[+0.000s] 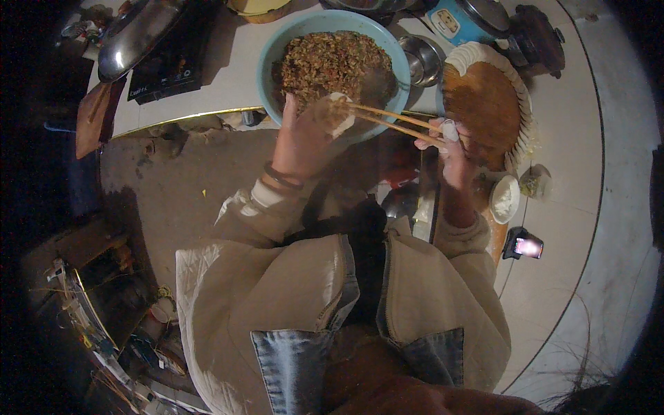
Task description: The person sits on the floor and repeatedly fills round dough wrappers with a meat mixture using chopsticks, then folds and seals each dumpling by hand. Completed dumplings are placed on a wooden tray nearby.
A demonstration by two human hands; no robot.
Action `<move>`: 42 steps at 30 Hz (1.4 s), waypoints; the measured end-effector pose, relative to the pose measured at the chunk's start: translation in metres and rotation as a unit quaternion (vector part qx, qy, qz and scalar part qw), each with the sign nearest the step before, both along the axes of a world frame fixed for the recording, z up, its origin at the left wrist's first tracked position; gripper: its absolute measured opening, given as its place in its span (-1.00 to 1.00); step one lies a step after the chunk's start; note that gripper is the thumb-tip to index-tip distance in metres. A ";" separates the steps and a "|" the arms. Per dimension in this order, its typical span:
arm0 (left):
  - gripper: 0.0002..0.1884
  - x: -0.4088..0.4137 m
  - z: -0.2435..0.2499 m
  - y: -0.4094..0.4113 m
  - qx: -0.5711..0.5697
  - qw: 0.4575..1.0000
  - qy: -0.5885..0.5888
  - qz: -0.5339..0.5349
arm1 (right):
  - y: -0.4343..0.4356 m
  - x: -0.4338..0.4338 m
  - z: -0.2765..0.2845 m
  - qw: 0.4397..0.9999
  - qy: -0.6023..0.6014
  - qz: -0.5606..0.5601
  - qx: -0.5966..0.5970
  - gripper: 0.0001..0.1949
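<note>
My left hand [303,137] holds a round dough wrapper [340,122] with some filling on it, over the near rim of a light blue basin [266,67]. Chopped brown filling [337,59] fills much of that basin. In my right hand [454,145] is a pair of wooden chopsticks [399,116], their tips touching the filling on the wrapper. To the right lies a round brown board [482,104], with pleated dumplings [524,104] lined along its far and right edge. White powder sits in a small bowl [504,199] below the board.
Metal bowls [423,62] stand between basin and board. A blue rice cooker [451,23] and a dark appliance [537,41] are behind. At the left are a black induction cooker [166,70], a shiny metal lid [124,46] and a brown cleaver-shaped object [98,114]. A lit phone [524,245] rests at the right.
</note>
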State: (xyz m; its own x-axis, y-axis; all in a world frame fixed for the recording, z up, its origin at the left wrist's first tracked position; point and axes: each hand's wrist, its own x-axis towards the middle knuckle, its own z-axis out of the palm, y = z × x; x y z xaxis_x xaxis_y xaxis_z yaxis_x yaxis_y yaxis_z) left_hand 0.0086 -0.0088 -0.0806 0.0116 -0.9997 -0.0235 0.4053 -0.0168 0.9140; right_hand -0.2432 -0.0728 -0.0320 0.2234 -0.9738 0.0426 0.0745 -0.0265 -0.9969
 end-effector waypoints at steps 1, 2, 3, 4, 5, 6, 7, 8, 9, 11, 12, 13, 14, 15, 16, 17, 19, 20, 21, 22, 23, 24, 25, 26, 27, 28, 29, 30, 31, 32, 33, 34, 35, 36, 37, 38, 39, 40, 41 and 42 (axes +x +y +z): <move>-0.47 0.001 0.004 0.000 0.004 0.998 0.056 -0.011 | 0.000 0.002 0.001 1.000 0.009 0.001 0.007 -0.75; -0.44 0.001 0.007 -0.001 0.010 0.993 0.112 -0.022 | 0.001 0.004 0.003 1.000 0.008 -0.005 0.010 -0.75; -0.41 0.003 0.009 -0.001 0.025 0.970 0.240 -0.040 | 0.002 0.008 0.007 1.000 0.006 -0.011 0.013 -0.76; -0.38 0.005 0.012 -0.001 0.039 0.929 0.364 -0.058 | 0.003 0.010 0.008 1.000 0.004 -0.017 0.016 -0.77; -0.34 0.004 0.016 -0.001 0.057 0.931 0.358 -0.042 | 0.001 0.010 0.007 1.000 -0.005 -0.002 0.020 -0.74; -0.30 0.002 0.025 0.000 0.075 0.933 0.351 -0.026 | -0.002 0.009 0.006 1.000 -0.013 0.014 0.024 -0.71; -0.26 0.000 0.029 0.000 0.092 0.934 0.345 -0.010 | -0.004 0.009 0.006 0.999 -0.021 0.029 0.028 -0.68; -0.20 -0.001 0.029 0.000 0.092 0.945 0.314 -0.002 | -0.002 0.010 0.006 0.999 -0.013 0.031 0.003 -0.68; -0.13 -0.002 0.030 -0.002 0.092 0.955 0.283 0.005 | 0.002 0.011 0.006 0.999 -0.006 0.033 -0.022 -0.69; -0.06 -0.002 0.032 -0.003 0.093 0.961 0.258 0.006 | 0.004 0.014 0.007 0.997 0.002 0.035 -0.065 -0.70; -0.06 -0.002 0.034 -0.003 0.095 0.959 0.265 0.001 | 0.004 0.015 0.006 0.996 0.004 0.037 -0.083 -0.72; -0.06 -0.002 0.036 -0.003 0.097 0.957 0.272 -0.005 | 0.003 0.015 0.005 0.994 0.005 0.039 -0.100 -0.73; -0.09 -0.002 0.036 -0.003 0.100 0.954 0.282 -0.003 | 0.002 0.015 0.002 0.994 -0.012 0.026 -0.102 -0.74; -0.12 -0.002 0.036 -0.003 0.103 0.951 0.292 -0.001 | -0.001 0.015 -0.002 0.994 -0.029 0.014 -0.103 -0.75; -0.15 -0.002 0.036 -0.003 0.105 0.948 0.301 0.000 | -0.004 0.015 -0.005 0.993 -0.046 0.001 -0.105 -0.76; -0.16 -0.002 0.036 -0.004 0.107 0.946 0.306 0.000 | -0.007 0.014 -0.007 0.995 -0.054 -0.021 -0.086 -0.76; -0.17 -0.002 0.037 -0.004 0.112 0.942 0.315 0.001 | -0.012 0.016 -0.006 0.994 -0.069 -0.066 -0.046 -0.77; -0.18 -0.002 0.036 -0.004 0.109 0.939 0.327 -0.004 | -0.012 0.015 -0.005 0.995 -0.081 -0.051 -0.033 -0.77; -0.19 -0.001 0.035 -0.004 0.106 0.935 0.339 -0.009 | -0.012 0.013 -0.005 0.995 -0.093 -0.035 -0.019 -0.77; -0.20 0.000 0.035 -0.005 0.102 0.930 0.352 -0.014 | -0.011 0.012 -0.004 0.994 -0.105 -0.019 -0.006 -0.77; -0.21 0.000 0.036 -0.005 0.109 0.932 0.346 -0.010 | -0.008 0.011 -0.003 0.997 -0.072 0.001 -0.015 -0.76; -0.21 -0.001 0.043 -0.005 0.117 0.933 0.340 -0.005 | -0.004 0.010 -0.001 0.999 -0.039 0.022 -0.025 -0.76; -0.22 -0.002 0.046 -0.005 0.124 0.934 0.334 0.000 | -0.003 0.009 0.000 0.999 -0.007 0.042 -0.034 -0.76; -0.22 -0.002 0.044 -0.005 0.110 0.947 0.302 -0.003 | -0.004 0.007 -0.002 0.996 -0.001 0.075 -0.050 -0.77; -0.22 -0.002 0.039 -0.005 0.096 0.958 0.270 -0.008 | -0.004 0.008 0.000 0.994 0.031 0.076 -0.078 -0.77; -0.22 -0.002 0.035 -0.006 0.082 0.968 0.239 -0.013 | -0.004 0.009 0.003 0.989 0.062 0.077 -0.106 -0.77; -0.21 -0.001 0.031 -0.006 0.077 0.972 0.220 -0.014 | -0.004 0.010 0.007 0.984 0.094 0.078 -0.134 -0.76; -0.21 -0.001 0.029 -0.006 0.073 0.977 0.200 -0.013 | -0.008 0.010 0.009 0.967 0.136 0.086 -0.198 -0.75; -0.20 0.000 0.028 -0.006 0.068 0.981 0.180 -0.012 | -0.012 0.010 0.011 0.944 0.178 0.093 -0.262 -0.74; -0.20 0.000 0.028 -0.005 0.091 0.968 0.235 -0.003 | -0.015 0.010 0.011 0.915 0.218 0.100 -0.323 -0.73; -0.19 0.000 0.031 -0.007 0.112 0.950 0.291 0.001 | -0.013 0.009 0.006 0.949 0.161 0.071 -0.260 -0.72; -0.19 -0.001 0.032 -0.009 0.132 0.929 0.346 0.006 | -0.010 0.011 -0.004 0.975 0.102 0.042 -0.195 -0.71; -0.18 -0.001 0.031 -0.010 0.129 0.933 0.335 0.003 | -0.008 0.010 -0.011 0.991 0.041 0.013 -0.129 -0.70; -0.17 0.000 0.029 -0.011 0.127 0.938 0.322 0.005 | -0.009 0.011 -0.011 0.993 0.024 -0.011 -0.112 -0.70; -0.17 0.000 0.027 -0.011 0.125 0.943 0.308 0.006 | -0.011 0.011 -0.011 0.995 0.006 -0.034 -0.094 -0.70; -0.20 0.001 0.025 -0.011 0.117 0.940 0.321 -0.001 | -0.013 0.012 -0.011 0.995 -0.011 -0.058 -0.077 -0.70; -0.22 0.002 0.024 -0.011 0.110 0.936 0.333 -0.009 | -0.018 0.011 -0.012 0.996 -0.006 -0.050 -0.070 -0.70; -0.25 0.003 0.023 -0.011 0.103 0.933 0.345 -0.016 | -0.028 0.010 -0.015 0.997 -0.003 -0.040 -0.063 -0.70; -0.30 0.003 0.015 -0.010 0.096 0.967 0.235 -0.009 | -0.040 0.010 -0.018 0.998 0.000 -0.030 -0.056 -0.70; -0.34 0.001 0.002 -0.012 0.088 0.988 0.125 -0.009 | -0.053 0.006 -0.043 0.998 -0.051 -0.036 -0.028 -0.72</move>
State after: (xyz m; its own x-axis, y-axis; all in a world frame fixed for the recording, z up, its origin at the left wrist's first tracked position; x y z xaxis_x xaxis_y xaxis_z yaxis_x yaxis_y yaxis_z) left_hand 0.0100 -0.0209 -0.0781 -0.0337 -0.9799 -0.1967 0.6162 -0.1753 0.7679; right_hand -0.2374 -0.1255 -0.0746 0.1451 -0.9825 0.1167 0.1712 -0.0913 -0.9810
